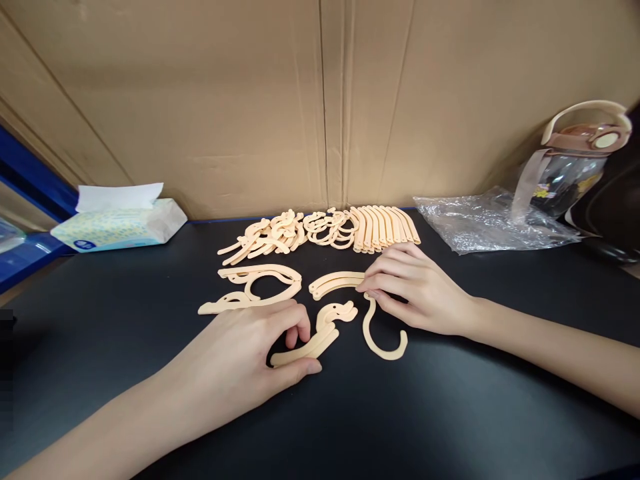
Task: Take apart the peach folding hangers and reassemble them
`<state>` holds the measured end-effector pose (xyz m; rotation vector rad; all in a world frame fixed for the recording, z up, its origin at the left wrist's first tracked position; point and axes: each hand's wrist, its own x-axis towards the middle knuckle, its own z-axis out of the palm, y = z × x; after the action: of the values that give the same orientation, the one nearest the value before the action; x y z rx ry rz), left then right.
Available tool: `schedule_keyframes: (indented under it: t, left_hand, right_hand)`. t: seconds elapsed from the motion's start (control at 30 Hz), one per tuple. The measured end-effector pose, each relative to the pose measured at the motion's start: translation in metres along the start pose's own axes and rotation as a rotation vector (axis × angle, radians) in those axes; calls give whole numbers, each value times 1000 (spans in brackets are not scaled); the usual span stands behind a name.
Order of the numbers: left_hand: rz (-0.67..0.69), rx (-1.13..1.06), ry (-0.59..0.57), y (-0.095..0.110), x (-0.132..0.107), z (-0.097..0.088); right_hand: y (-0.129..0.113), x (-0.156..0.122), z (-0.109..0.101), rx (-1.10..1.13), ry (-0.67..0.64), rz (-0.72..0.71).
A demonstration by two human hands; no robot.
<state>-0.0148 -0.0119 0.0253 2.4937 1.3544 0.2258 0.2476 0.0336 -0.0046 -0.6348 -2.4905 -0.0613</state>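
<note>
Cream plastic hanger parts lie on a black table [450,413]. My left hand [245,357] curls its fingers and thumb around a long flat piece with a shaped end [320,333]. My right hand [420,287] rests beside it, fingertips pinching the top of a curved hook piece [383,343] and touching a pair of curved strips [335,281]. More loose pieces [257,285] lie just beyond my left hand. A row of stacked parts [325,230] runs along the back.
A cardboard wall [320,100] closes off the back. A tissue pack [117,223] sits at the left rear, a crumpled clear plastic bag [485,223] at the right rear, with a lidded water bottle [575,160] behind it.
</note>
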Motion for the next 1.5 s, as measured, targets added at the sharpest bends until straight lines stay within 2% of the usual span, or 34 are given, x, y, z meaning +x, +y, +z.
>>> schedule_keyframes:
  t: [0.2,0.43,0.57,0.8,1.1,1.27,1.4,1.5]
  left_hand:
    - [-5,-31,43,0,0,0]
    - [-21,-46,16,2,0,-3]
    - [64,10,55,1,0,-3]
    - [224,84,199,-4,1,-1]
    - [325,146,195,-4,0,-1]
    - [469,199,162,-9,2,3]
    - [478,197,133,-11,2,4]
    - [473,163,127,-11,2,4]
  right_hand:
    - [0,-1,0,-2,1,-8]
    - [0,0,1,-10,4,-1]
    - [0,0,0,-8,2,-3]
    - [-1,0,0,10,20,-14]
    - [-3,1,-4,106,-98,-80]
    - [-5,1,-9,-137,-193,-229]
    - [-17,2,-12,-421,-272,-392]
    - [-21,2,-13,-484,-278,-445]
